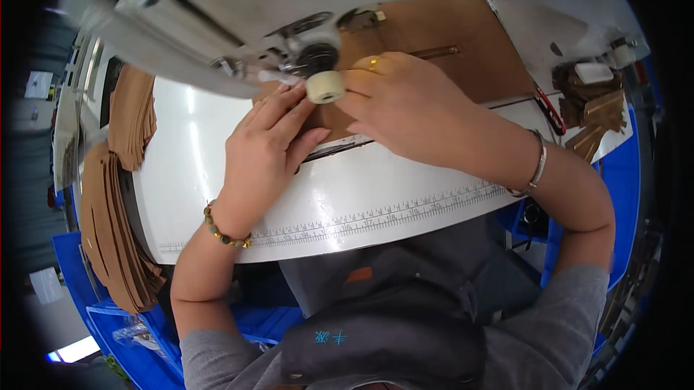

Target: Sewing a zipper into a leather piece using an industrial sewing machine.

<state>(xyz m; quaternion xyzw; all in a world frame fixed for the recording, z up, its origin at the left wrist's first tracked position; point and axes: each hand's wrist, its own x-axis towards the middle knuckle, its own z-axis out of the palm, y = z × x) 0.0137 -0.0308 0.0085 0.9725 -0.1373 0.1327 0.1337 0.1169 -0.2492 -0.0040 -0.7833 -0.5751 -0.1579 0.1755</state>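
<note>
A brown panel, leather-like (477, 36), with a narrow zipper slot (434, 51) lies under the head of a white sewing machine (246, 65). My left hand (260, 144) rests flat on the panel's near left part, fingers stretched toward the presser area, thumb apart. My right hand (412, 104), with a gold ring, is bent over the panel just right of the machine head, its fingers closed at the panel's near edge. A cream round knob (325, 88) on the machine hides some fingertips and the needle point.
Stacks of brown strips (108, 224) hang at the left edge of the white table (195, 202), whose front edge carries a printed ruler (390, 213). A red cutter knife (551, 112) and brown scraps (603, 115) lie at right. Blue bins (137, 332) stand below.
</note>
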